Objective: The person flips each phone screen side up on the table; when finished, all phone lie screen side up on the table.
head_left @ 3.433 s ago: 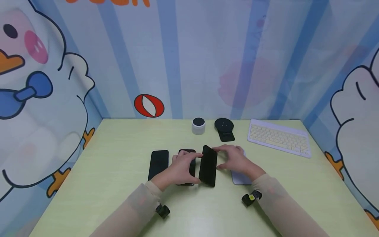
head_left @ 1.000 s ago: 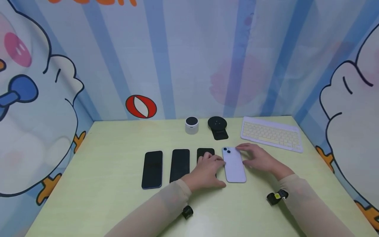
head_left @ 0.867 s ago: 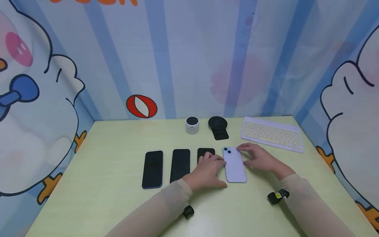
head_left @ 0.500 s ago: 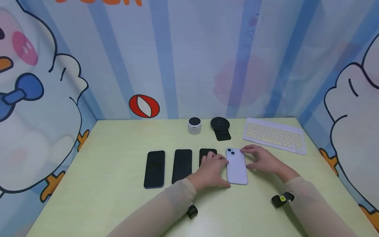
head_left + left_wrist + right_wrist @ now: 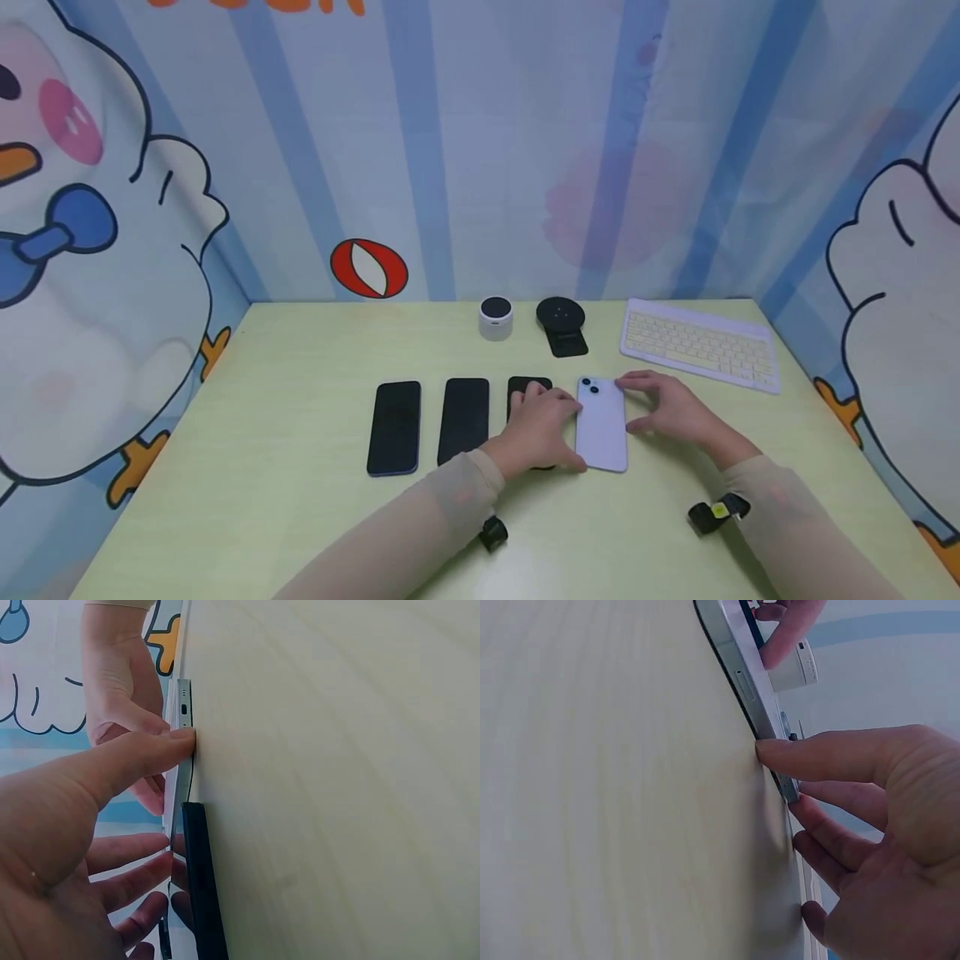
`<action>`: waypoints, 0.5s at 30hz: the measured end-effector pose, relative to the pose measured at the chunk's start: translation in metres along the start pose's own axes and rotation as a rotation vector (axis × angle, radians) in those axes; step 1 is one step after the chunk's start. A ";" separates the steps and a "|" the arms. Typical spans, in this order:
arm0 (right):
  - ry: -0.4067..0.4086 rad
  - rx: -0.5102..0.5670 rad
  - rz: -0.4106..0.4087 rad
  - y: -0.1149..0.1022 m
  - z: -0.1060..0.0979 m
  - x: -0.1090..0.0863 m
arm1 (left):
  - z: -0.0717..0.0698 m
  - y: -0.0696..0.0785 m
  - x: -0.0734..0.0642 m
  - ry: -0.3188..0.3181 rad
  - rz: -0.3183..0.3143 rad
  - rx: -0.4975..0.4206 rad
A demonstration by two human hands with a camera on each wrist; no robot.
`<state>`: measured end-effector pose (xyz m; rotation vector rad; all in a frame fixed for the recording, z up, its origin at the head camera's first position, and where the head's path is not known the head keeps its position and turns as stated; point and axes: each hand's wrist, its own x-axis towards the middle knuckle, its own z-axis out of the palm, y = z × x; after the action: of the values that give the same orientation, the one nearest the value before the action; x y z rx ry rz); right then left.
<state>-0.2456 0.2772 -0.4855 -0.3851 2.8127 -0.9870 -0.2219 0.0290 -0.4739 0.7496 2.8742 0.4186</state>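
A lilac phone [image 5: 601, 429] lies back up, its two camera lenses at the far end. My left hand [image 5: 536, 425] is at its left side, thumb at the near corner, forefinger by the long edge. On the other side, my right hand [image 5: 663, 408] has its forefinger at the far corner and its thumb against the edge; in the right wrist view the thumb [image 5: 810, 756] touches the phone's side [image 5: 742, 667]. Fingers of both hands are loosely extended. Under my left hand lies a black phone [image 5: 521, 386], partly hidden.
Two more black phones, one [image 5: 463, 417] in the middle and one [image 5: 393, 429] at the left, lie face up in the same row. Behind stand a small white speaker [image 5: 496, 319], a black round-topped stand [image 5: 561, 317] and a lilac keyboard [image 5: 701, 346].
The black phone held tilted between my hands earlier now lies flat in the row. Both hands have moved right to the lilac phone, which has since turned straighter and shifted slightly nearer me.
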 end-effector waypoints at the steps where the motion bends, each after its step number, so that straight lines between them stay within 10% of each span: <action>1: 0.008 0.005 0.006 0.000 0.000 -0.001 | 0.001 0.000 0.000 -0.002 -0.001 -0.002; 15: 0.079 0.049 -0.029 -0.005 -0.005 -0.009 | -0.003 -0.005 0.002 -0.052 0.045 0.011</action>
<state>-0.2371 0.2788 -0.4776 -0.3904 2.8534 -1.0984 -0.2266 0.0251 -0.4729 0.8165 2.8183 0.3833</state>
